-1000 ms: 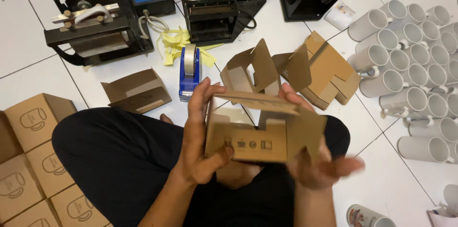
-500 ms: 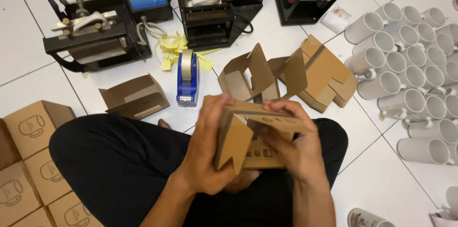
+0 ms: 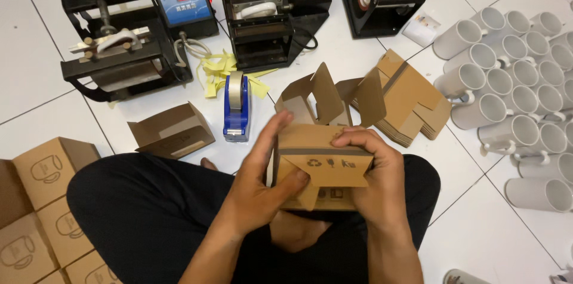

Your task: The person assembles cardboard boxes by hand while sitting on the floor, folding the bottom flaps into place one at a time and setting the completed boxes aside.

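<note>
Both hands grip a small brown cardboard box (image 3: 322, 159) over my lap. My left hand (image 3: 262, 182) clasps its left side, thumb pressing a bottom flap. My right hand (image 3: 373, 179) wraps the right side, fingers lying along the top edge. The box's flaps are folded in and it shows small printed symbols on its front. Just beyond it on the floor stands an open, partly folded box (image 3: 319, 99) with flaps up, next to a stack of flat box blanks (image 3: 412, 102).
Three black mug heat presses (image 3: 128, 27) line the back. A blue tape dispenser (image 3: 236, 108) and yellow strips (image 3: 215, 72) lie ahead, an open box (image 3: 173, 132) to the left. Closed boxes (image 3: 42, 200) stack at left; several white mugs (image 3: 513, 81) at right.
The box's spread flaps have been folded shut and the box turned compact between both hands. My right hand went from open under it to gripping its right side.
</note>
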